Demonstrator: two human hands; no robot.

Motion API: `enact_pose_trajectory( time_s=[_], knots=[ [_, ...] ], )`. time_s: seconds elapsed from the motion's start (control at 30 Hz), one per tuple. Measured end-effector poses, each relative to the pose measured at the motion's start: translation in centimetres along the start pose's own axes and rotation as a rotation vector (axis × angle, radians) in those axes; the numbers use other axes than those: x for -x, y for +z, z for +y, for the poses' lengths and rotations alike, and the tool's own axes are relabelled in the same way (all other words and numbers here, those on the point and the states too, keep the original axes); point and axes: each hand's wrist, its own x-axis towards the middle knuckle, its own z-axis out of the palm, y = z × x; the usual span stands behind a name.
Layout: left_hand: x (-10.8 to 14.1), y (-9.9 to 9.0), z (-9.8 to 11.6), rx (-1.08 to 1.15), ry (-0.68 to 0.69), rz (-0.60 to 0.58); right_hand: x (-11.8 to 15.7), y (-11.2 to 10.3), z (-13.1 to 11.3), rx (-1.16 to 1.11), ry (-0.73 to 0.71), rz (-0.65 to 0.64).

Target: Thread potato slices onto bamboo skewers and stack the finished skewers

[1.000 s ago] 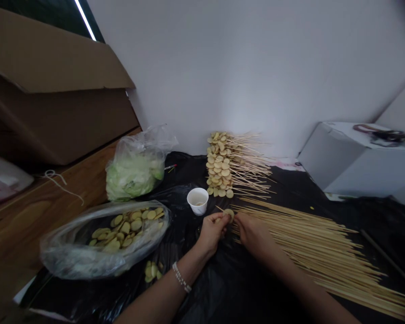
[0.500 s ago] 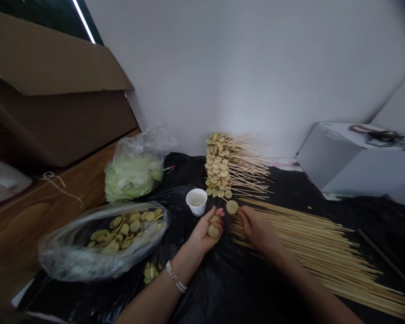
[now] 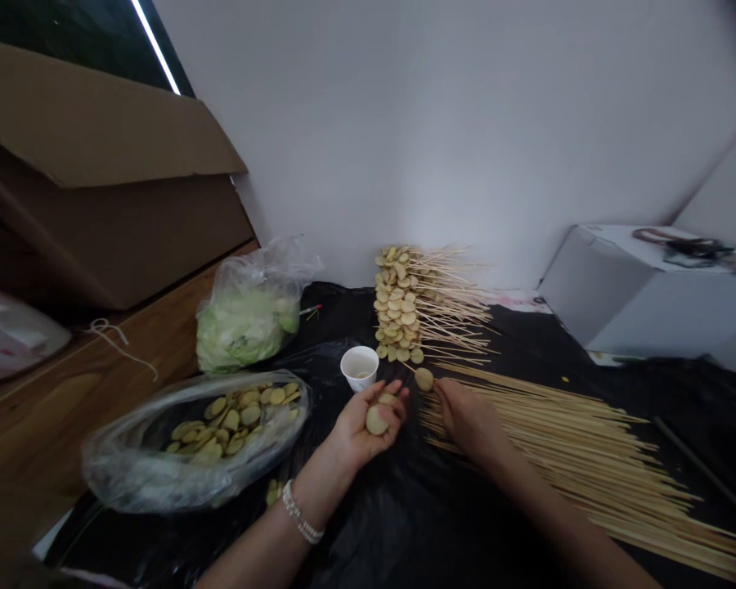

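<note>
My left hand (image 3: 368, 421), palm up with fingers curled, holds round potato slices (image 3: 377, 419). In my right hand (image 3: 460, 409) is pinched a thin wooden skewer, with one slice (image 3: 424, 379) threaded on it just left of my fingertips; its tip points up and left. Beyond my hands rises a stack of filled skewers (image 3: 398, 307), slices at the left and bare sticks to the right. Many bare skewers (image 3: 564, 442) lie under and right of my right hand. A white paper cup (image 3: 360, 368) stands just behind my left hand.
An open plastic bag (image 3: 153, 483) of slices lies at the left, a few loose slices (image 3: 275, 491) beside it. Behind it sits a bag of green vegetables (image 3: 249, 319). A cardboard box (image 3: 116, 221) stands back left, a white box (image 3: 644, 286) at the right.
My left hand has moved slightly left and turned more palm up, its slices showing more. The slice on the skewer sits slightly nearer my right fingertips, and the skewer's tip now shows beyond it.
</note>
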Motion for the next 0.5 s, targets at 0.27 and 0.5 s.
enact_pose_trajectory(
  time_s=[0.27, 0.5],
  knots=[
    [8.7, 0.9, 4.7, -0.954, 0.619, 0.031, 0.1, 0.2, 0.3, 0.019, -0.045, 0.019],
    [14.6, -3.3, 12.0, -1.897, 1.017, 0.715, 0.2, 0.2, -0.1, 0.043, -0.020, -0.039]
  ],
)
